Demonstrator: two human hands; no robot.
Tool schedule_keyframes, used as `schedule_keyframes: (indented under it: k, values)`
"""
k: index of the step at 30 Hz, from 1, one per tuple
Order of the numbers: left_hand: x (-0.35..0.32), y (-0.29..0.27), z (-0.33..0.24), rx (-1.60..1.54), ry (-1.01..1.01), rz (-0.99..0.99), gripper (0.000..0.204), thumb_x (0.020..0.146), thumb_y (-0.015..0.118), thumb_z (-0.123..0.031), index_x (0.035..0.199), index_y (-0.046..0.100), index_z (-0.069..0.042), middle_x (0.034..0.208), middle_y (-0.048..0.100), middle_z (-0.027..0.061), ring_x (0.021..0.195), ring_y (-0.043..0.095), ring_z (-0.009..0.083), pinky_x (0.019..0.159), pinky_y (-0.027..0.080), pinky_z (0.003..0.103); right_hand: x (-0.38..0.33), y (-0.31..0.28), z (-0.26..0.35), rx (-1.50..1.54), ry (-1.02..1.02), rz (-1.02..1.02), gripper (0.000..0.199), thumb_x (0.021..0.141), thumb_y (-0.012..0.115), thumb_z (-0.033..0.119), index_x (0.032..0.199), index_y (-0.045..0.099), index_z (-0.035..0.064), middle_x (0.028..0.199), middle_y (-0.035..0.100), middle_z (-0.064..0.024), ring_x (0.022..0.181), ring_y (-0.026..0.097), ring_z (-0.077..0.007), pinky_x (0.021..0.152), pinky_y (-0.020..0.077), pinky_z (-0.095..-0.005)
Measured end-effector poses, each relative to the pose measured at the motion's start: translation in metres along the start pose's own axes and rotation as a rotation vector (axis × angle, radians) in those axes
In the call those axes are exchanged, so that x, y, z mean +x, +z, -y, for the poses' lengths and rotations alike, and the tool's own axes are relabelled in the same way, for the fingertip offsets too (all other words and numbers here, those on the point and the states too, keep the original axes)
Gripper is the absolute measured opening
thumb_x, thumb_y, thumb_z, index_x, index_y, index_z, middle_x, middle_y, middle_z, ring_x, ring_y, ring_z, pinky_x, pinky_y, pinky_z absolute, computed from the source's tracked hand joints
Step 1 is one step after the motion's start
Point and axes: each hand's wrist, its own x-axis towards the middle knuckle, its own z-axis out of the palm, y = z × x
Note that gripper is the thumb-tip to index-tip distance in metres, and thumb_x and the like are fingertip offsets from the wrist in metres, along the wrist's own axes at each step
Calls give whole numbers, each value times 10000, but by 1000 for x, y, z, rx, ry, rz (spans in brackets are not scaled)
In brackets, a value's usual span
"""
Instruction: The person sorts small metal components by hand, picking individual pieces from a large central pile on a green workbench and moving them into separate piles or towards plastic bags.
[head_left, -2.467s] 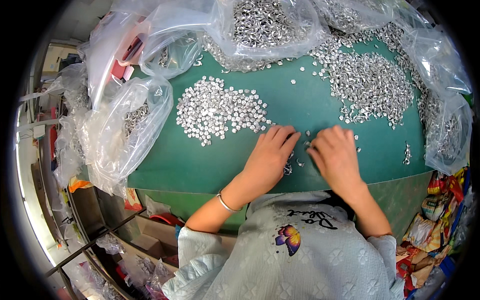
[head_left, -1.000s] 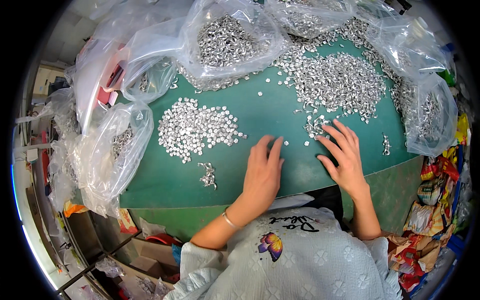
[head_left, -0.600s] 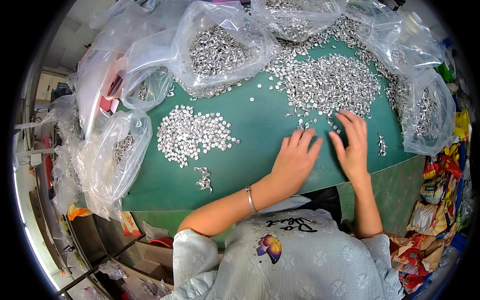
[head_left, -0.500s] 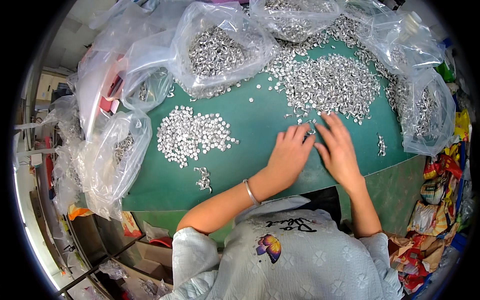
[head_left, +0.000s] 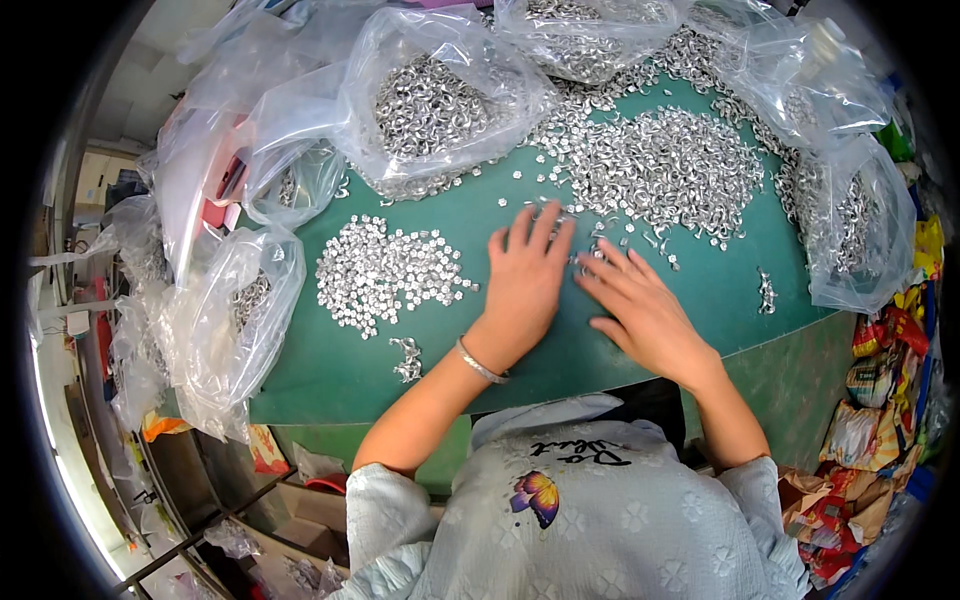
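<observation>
Head view: a person leans over a green tabletop [head_left: 330, 385], both bare hands palm down near the middle. Left hand [head_left: 525, 285] reaches farther, its fingers extended and somewhat spread, tips among loose silver pieces near the left edge of a scatter [head_left: 628, 228]; slight blur there, and cannot tell whether the tips pinch a piece. Right hand [head_left: 648, 318] lies to the right and a little nearer, fingers fanned apart, thumb standing off to the left; fingertips at or just beside a few small pieces, contact not clear. The hands are apart, a narrow strip of green between them. Silver bangle [head_left: 480, 364] on the left wrist.

The silver pieces sit in several groups. Left: a pile of flower-shaped pieces [head_left: 385, 272], well apart from the left hand. Far right: a larger heap of curved pieces [head_left: 675, 165], the scatter trailing from its near side toward the hands. Near left: a small cluster [head_left: 406, 360], close to the left forearm. Right, toward the near edge: a short line of pieces [head_left: 767, 292].

Around the rim: a clear plastic bag [head_left: 525, 95] at far centre, full of curved silver pieces; another clear bag [head_left: 865, 285] at right with more; a crumpled bag [head_left: 215, 345] at left. The person wears a pale shirt [head_left: 610, 540] with a butterfly print [head_left: 536, 497]. Colourful packets [head_left: 862, 432] lie low at right, beyond the table edge.
</observation>
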Motion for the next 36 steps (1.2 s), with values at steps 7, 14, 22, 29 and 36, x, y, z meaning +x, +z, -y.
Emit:
schedule_keyframes:
  k: [7, 14, 22, 29, 36]
  values:
    - [-15, -15, -7, -131, -51, -4, 419, 839, 626, -10, 1253, 567, -49, 1324, 499, 148, 1201, 483, 334, 945, 398, 440, -18, -12, -19, -116, 140, -248, 350, 811, 726, 115, 1145, 650, 45, 1379, 536, -94, 1378, 408, -319, 1113, 305, -526]
    - [-41, -14, -7, -289, -76, 77, 319, 834, 632, 21, 1148, 614, -37, 1128, 538, 132, 1005, 549, 310, 843, 444, 404, -17, -9, -29, -218, 163, -450, 207, 793, 718, 71, 994, 672, 48, 1128, 622, -83, 1114, 562, -293, 934, 410, -427]
    - [-21, -22, 1, -181, -170, -92, 370, 842, 607, 42, 1206, 569, -11, 1148, 545, 162, 1020, 540, 342, 869, 454, 406, 45, 9, -20, -196, 64, -472, 110, 780, 705, 56, 878, 655, 50, 845, 566, -55, 817, 524, -253, 761, 373, -384]
    - [-33, -17, -3, -215, -172, -25, 308, 831, 636, 28, 1135, 603, -14, 1110, 550, 140, 979, 547, 317, 827, 444, 404, 31, -2, -20, -178, 115, -494, 84, 772, 702, 39, 832, 645, 53, 827, 580, -57, 828, 526, -250, 757, 374, -382]
    - [-30, -15, 5, -238, -165, -65, 231, 833, 660, 0, 1059, 614, -20, 1053, 565, 122, 950, 550, 306, 808, 435, 403, 37, -4, -26, -261, 151, -348, 12, 808, 647, 43, 819, 653, 43, 858, 586, -68, 885, 530, -242, 800, 366, -377]
